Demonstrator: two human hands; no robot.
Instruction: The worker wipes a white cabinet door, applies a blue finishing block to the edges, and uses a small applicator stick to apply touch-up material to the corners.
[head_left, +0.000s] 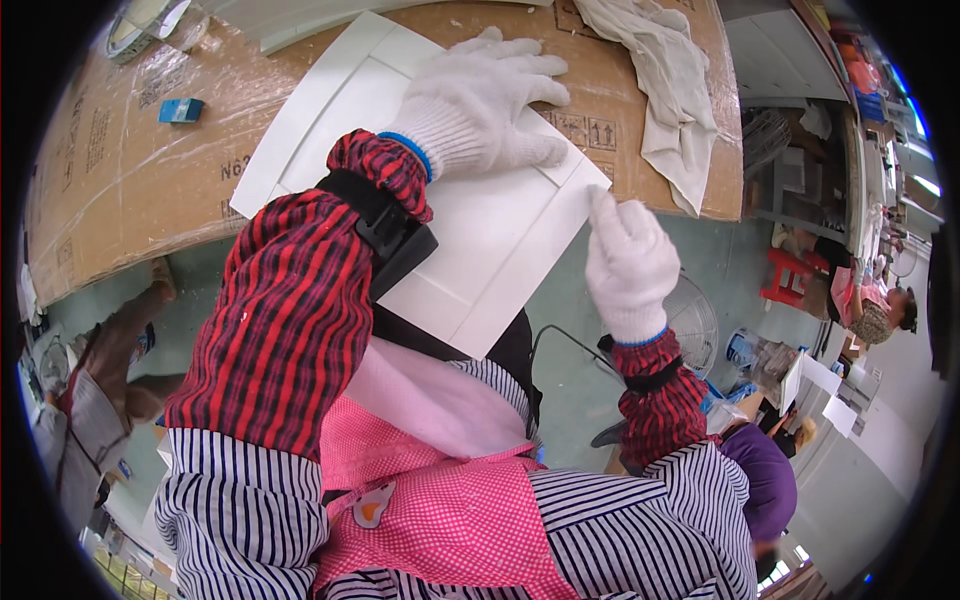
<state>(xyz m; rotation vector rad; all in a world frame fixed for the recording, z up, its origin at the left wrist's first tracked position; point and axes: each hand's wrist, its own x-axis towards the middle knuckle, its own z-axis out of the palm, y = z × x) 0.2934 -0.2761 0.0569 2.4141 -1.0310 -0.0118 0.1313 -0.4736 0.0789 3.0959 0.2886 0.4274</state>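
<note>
**White panel (470, 255) under a spread left hand (480, 100), right hand (632, 262) at its corner**

The panel, with a flat middle framed by a border, lies at a slant on the cardboard-covered table (130, 185); its near end juts past the table edge toward the person's body. The gloved left hand rests on its face, fingers fanned out and gripping nothing. The gloved right hand is beside the right corner, its index finger stretched to the edge and the other fingers curled in; whether something is pinched in them cannot be told.

A black strap with a dark box (405, 262) sits at the left wrist, over a red-and-black striped sleeve cover (285, 310). The person also wears a pink checked apron (440, 520) over a striped shirt (610, 520).

On the table, a crumpled white cloth (665, 95) lies beyond the right hand and hangs over the edge. A small blue block (181, 110) lies to the left of the panel.

Past the table, a round fan (692, 325) stands behind the right hand. Farther right are a red stool (783, 277) and a person in pink (872, 300); a purple top (762, 475) shows lower down.
</note>
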